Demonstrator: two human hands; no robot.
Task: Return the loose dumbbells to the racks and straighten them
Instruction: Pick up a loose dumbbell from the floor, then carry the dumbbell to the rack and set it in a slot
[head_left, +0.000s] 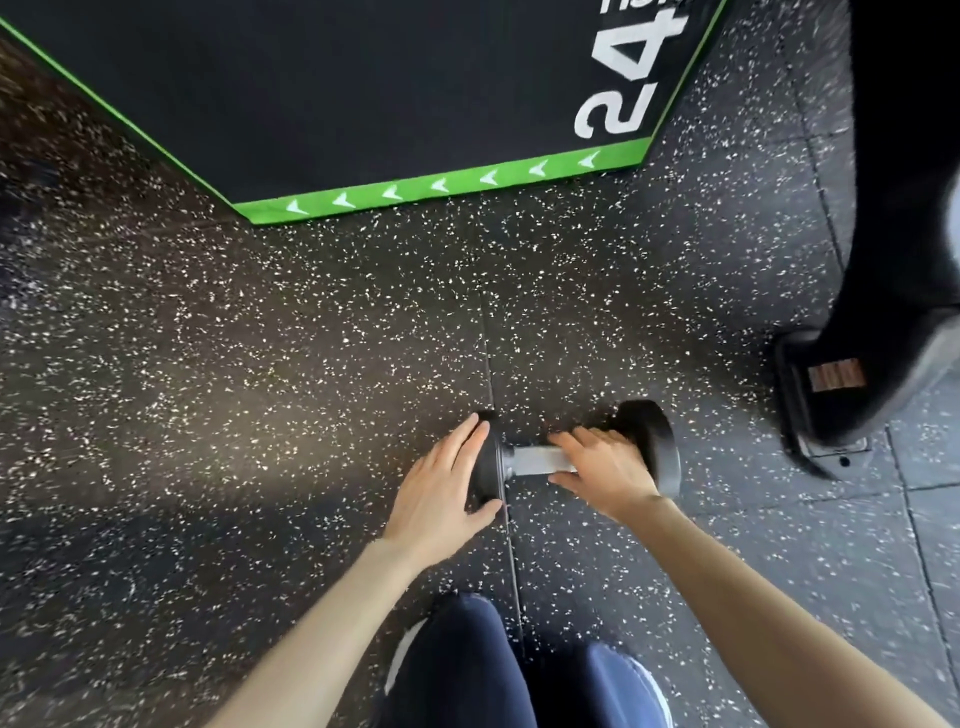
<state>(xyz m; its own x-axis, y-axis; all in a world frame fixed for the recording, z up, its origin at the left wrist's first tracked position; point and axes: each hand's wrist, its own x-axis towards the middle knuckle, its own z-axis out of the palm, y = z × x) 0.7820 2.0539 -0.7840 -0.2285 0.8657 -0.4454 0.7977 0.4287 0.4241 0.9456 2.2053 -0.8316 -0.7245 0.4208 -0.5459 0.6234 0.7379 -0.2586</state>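
Head view, looking straight down: a dark rubber floor (260, 364) flecked with white fills most of the picture, with a seam running toward the person. At the top lies a black mat (363, 78) with a bright green border (441, 183) printed with white arrowheads, and a large white "24" near its right corner. On the right edge a blurred black piece of equipment (883, 260) comes down to a base on the floor. At the bottom, the person's knees in dark blue trousers (467, 665) show between two bare forearms.

The dumbbell (535, 460), with black heads and a grey metal handle, lies on the floor across the seam, near the equipment's base and well apart from the mat. The left hand (441, 478) lies against the outer face of its left head, fingers straight and together, thumb at the near edge. The right hand (608, 473) rests over the handle's right end, fingers stretched out beyond it and thumb on the near side, not closed round it.
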